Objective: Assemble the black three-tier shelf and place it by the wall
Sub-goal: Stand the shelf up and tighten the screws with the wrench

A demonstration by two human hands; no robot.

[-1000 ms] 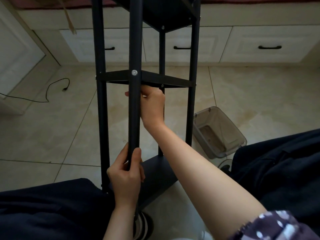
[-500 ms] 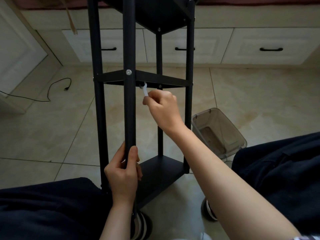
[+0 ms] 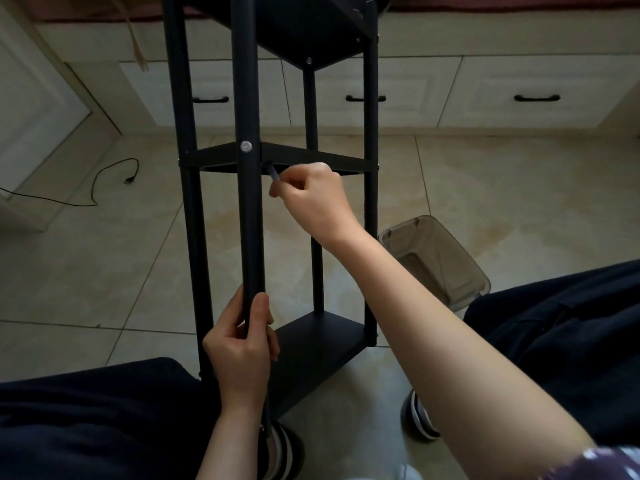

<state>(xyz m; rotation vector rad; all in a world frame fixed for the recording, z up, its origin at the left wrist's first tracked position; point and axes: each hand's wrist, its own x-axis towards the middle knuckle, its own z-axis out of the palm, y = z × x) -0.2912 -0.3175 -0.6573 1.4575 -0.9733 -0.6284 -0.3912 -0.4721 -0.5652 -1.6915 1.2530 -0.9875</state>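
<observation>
head view: shelf [image 3: 313, 161] upright on the floor between my knees.
my left hand [image 3: 242, 351] grips its near post low down; my right hand [image 3: 313, 199] pinches a small key [image 3: 273, 173] under the middle tier.

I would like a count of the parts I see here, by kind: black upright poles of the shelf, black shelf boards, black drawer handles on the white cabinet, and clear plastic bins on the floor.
Black upright poles: 4
Black shelf boards: 3
Black drawer handles: 3
Clear plastic bins: 1
Total: 11
</observation>
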